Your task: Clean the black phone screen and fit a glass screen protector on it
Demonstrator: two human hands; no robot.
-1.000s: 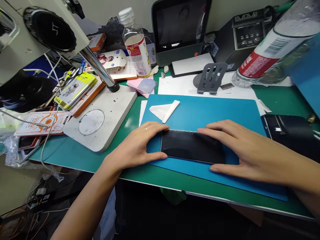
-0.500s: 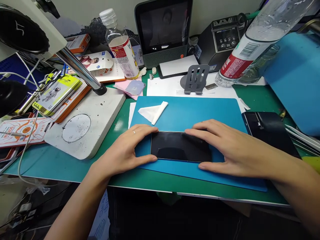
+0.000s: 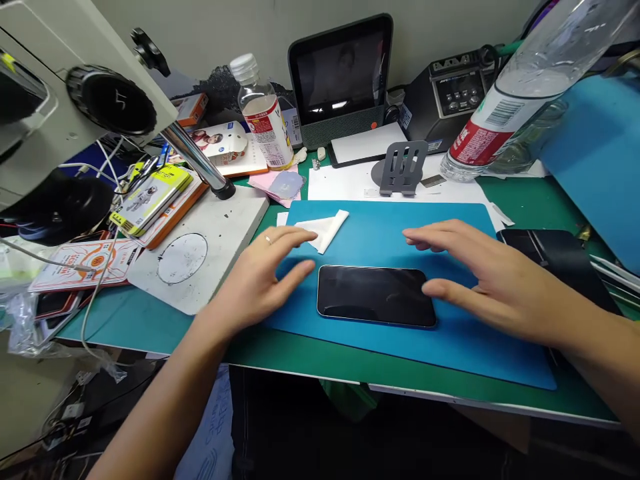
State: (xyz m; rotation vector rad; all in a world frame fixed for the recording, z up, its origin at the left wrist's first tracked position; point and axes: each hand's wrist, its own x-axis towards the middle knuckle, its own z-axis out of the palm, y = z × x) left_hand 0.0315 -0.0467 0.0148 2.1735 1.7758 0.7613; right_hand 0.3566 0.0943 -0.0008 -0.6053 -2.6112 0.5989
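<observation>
A black smartphone [image 3: 376, 295] lies flat, screen up, on a blue mat [image 3: 400, 353]. Just left of it my left hand [image 3: 265, 273] is raised, thumb and fingers apart, holding nothing; a ring is on one finger. On the other side my right hand [image 3: 493, 283] hovers with its thumb near the phone's right end and its fingers spread, also holding nothing. A folded white cloth [image 3: 327, 230] lies on the mat behind the phone, partly covered from view by my left fingers.
A microscope on a pale base [image 3: 235, 230] stands at left beside stacked boxes [image 3: 155, 200]. Behind the mat are a grey phone stand [image 3: 403, 170], a drink bottle [image 3: 267, 123] and a smart display [image 3: 343, 80]. A large water bottle [image 3: 480, 140] and a black device [image 3: 545, 257] are at right.
Both hands have let go of the phone's ends and lifted away, fingers opening. The phone stays flat on the mat. The whole view has shifted slightly.
</observation>
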